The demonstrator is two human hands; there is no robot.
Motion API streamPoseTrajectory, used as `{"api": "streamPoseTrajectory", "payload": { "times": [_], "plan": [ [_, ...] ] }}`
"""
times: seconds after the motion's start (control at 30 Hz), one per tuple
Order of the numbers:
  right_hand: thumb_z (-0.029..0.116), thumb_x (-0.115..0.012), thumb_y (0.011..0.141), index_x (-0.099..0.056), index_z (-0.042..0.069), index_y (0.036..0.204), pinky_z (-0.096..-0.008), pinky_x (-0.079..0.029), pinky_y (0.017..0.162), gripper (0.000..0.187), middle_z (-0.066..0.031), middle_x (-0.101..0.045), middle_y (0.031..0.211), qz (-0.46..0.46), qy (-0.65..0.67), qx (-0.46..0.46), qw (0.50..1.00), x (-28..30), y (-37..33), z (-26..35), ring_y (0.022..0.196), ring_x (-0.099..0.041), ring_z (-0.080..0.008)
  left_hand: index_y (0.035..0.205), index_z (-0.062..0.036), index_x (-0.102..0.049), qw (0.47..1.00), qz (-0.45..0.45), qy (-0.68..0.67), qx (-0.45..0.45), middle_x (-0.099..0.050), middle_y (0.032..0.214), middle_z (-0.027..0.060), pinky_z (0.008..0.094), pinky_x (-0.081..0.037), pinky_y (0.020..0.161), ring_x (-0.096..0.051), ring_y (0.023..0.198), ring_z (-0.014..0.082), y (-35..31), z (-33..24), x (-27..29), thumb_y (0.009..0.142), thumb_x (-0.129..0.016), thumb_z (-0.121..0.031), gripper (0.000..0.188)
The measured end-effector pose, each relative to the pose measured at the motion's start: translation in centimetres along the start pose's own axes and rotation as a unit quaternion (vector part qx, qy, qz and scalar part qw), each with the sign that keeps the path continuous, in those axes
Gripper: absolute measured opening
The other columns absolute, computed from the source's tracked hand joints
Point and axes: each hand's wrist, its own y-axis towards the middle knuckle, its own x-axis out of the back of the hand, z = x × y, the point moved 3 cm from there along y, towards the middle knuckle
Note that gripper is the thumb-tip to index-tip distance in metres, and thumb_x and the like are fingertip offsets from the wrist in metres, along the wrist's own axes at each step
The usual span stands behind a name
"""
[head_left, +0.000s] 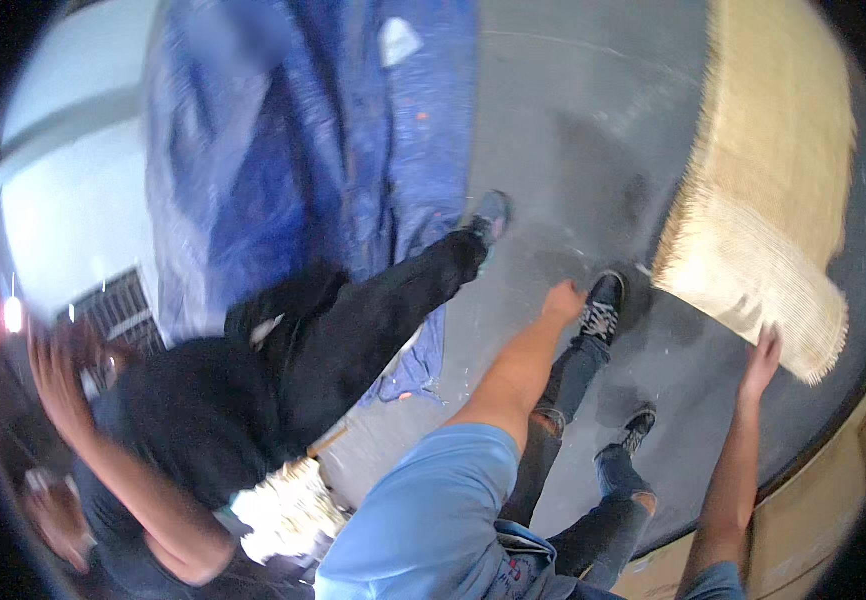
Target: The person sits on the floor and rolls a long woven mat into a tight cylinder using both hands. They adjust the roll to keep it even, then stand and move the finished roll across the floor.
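Observation:
A long cream woven mat (773,150) with frayed sides stretches away from me on the right, its near end doubled over in a curled flap. At that flap's near edge, the fingers of my right hand (763,362) are closed on the weave. My left hand (562,300) hovers beside my black laced shoe, apart from the mat. Its fingers are curled in, and nothing shows in them.
A person in dark clothes (203,410) is close on my left, one leg stretched toward a crumpled blue tarp (253,180). Grey floor (543,130) lies between tarp and mat. Cardboard (803,520) runs along the lower right; a pale bundle (293,510) is below the person.

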Motion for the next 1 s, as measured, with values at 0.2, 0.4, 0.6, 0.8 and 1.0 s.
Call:
{"api": "streamPoseTrajectory", "payload": {
  "times": [0.2,0.4,0.6,0.8,1.0],
  "plan": [
    [0.031,-0.065,0.097,-0.06,0.007,0.11,-0.0473,-0.056,0.067,0.028,-0.0091,-0.065,0.091,0.288,0.005,-0.257,0.922,2.1,-12.8,-7.1,0.084,-0.066,-0.0304,0.117,-0.0035,-0.072,0.995,0.077,-0.062,-0.021,-0.068,0.124,0.0234,0.0494,-0.05,0.099,-0.064,0.115,0.0408,-15.6,-0.5,3.8,0.093,-0.063,-0.048,0.052],
    [0.036,-0.063,0.1,-0.057,0.008,0.13,-0.0501,-0.058,0.076,0.041,-0.0155,-0.068,0.115,0.455,-0.107,-0.232,0.853,8.7,-20.4,-1.7,0.097,-0.068,-0.0293,0.089,-0.0068,-0.07,0.97,-0.074,0.053,-0.227,-0.073,0.079,0.0132,0.0459,-0.055,0.068,-0.07,0.064,0.0275,-33.6,-1.4,9.6,0.093,-0.056,-0.04,0.036],
    [0.035,-0.06,0.102,-0.054,0.006,0.127,-0.0486,-0.06,0.071,0.039,-0.0169,-0.068,0.112,0.256,0.053,-0.162,0.951,30.4,-13.4,8.1,0.086,-0.069,-0.0303,0.095,-0.0018,-0.072,0.97,0.111,-0.192,0.096,-0.072,0.076,0.0162,0.0416,-0.059,0.064,-0.07,0.06,0.0255,-49.2,0.6,4.1,0.098,-0.058,-0.042,0.043],
    [0.034,-0.061,0.101,-0.059,0.002,0.114,-0.0513,-0.057,0.059,0.034,-0.0169,-0.063,0.085,0.009,0.009,-0.164,0.986,51.3,-9.7,9.4,0.065,-0.064,-0.0297,0.107,-0.0018,-0.071,0.994,-0.04,0.028,-0.1,-0.072,0.1,0.0271,0.0541,-0.056,0.086,-0.071,0.093,0.0433,-56.9,-3.1,1.9,0.096,-0.06,-0.032,0.034],
    [0.03,-0.057,0.096,-0.062,-0.003,0.099,-0.0541,-0.049,0.052,0.033,-0.0202,-0.06,0.08,0.07,-0.039,-0.184,0.98,57.2,-12.2,6.6,0.063,-0.06,-0.0359,0.1,-0.003,-0.072,0.915,-0.089,0.021,-0.393,-0.072,0.087,0.0207,0.0478,-0.054,0.072,-0.07,0.081,0.0357,-58.8,-6.2,4.0,0.089,-0.068,-0.038,0.037]
  ]
}}
